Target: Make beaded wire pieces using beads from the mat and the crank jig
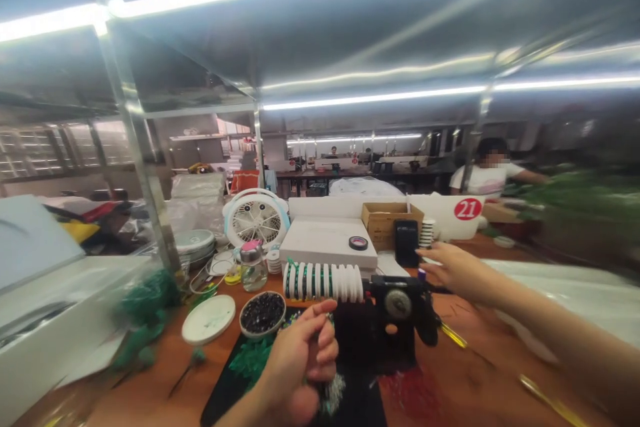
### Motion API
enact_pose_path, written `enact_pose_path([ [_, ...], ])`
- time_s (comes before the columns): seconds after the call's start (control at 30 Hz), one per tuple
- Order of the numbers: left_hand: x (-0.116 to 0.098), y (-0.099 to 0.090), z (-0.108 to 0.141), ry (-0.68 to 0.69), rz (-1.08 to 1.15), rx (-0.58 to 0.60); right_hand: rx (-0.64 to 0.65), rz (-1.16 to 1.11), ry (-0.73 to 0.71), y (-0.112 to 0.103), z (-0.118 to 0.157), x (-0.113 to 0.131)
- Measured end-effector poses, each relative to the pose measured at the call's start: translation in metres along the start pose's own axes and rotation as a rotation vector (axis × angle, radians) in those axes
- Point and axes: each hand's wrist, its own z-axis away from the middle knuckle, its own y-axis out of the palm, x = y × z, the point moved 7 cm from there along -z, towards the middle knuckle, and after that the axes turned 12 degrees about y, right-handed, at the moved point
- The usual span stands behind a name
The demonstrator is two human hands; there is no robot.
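My left hand (300,363) is curled shut at the lower middle, pinching a thin glittery beaded strand (333,393) whose upper part is hidden by the fingers. Just beyond it sits a grey bowl of dark beads (263,315). My right hand (463,273) reaches in from the right with its fingers apart, holding nothing I can see. Its fingertips are close to a black clamp-mounted winding device (397,303) with a round dial. A row of white plastic rings wound with green wire (323,282) lies against that device.
On the orange table stand a white round lid (209,319), a glass jar (253,267), a white box (325,243) topped by a tape roll (359,243), a black phone (407,243) and a cardboard box (385,223). Green tinsel (145,310) lies left. A co-worker (487,177) stands behind a "21" sign (467,209).
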Motion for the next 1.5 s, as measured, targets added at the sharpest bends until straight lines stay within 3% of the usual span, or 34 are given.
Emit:
enact_pose_path([
  [0.07,0.004,-0.002,0.001,-0.029,0.012,0.0,-0.103,-0.111,-0.21,-0.014,0.01,0.057],
  [0.17,0.008,-0.003,0.001,-0.029,0.031,0.029,-0.097,-0.118,-0.51,0.0,0.029,0.141],
  [0.23,0.009,-0.003,0.002,0.0,0.033,0.063,-0.098,-0.038,-0.589,0.017,0.031,0.173],
  [0.3,0.012,-0.003,0.004,0.0,0.025,0.097,-0.108,0.036,-0.596,0.029,0.026,0.185],
  [0.43,0.014,-0.003,0.011,-0.057,0.009,0.103,-0.082,0.073,-0.58,0.031,0.014,0.18],
  [0.67,0.018,-0.003,0.015,-0.035,0.017,0.158,0.157,-0.042,-0.545,0.021,0.002,0.176],
  [0.73,0.023,-0.009,0.01,-0.057,0.02,0.132,0.394,-0.158,-0.511,0.028,-0.01,0.173],
  [0.87,0.02,-0.02,-0.006,-0.05,0.034,0.015,1.211,-0.505,-0.328,0.058,-0.019,0.168],
  [0.93,0.015,-0.022,-0.013,-0.026,0.031,-0.019,1.403,-0.667,-0.264,0.064,-0.024,0.169],
  [1.0,0.012,-0.022,-0.017,-0.015,0.022,-0.035,1.419,-0.755,-0.248,0.068,-0.032,0.168],
  [1.13,0.009,-0.027,-0.023,-0.02,0.019,-0.06,1.293,-0.788,-0.254,0.071,-0.045,0.16],
  [1.23,0.002,-0.023,-0.029,0.0,-0.07,0.055,1.247,-0.807,-0.205,0.072,-0.051,0.153],
  [1.37,-0.016,-0.011,-0.032,0.141,-0.359,0.242,1.239,-0.874,-0.119,0.073,-0.055,0.147],
  [1.5,-0.021,-0.01,-0.032,0.153,-0.49,0.245,1.199,-0.89,-0.138,0.068,-0.055,0.147],
])
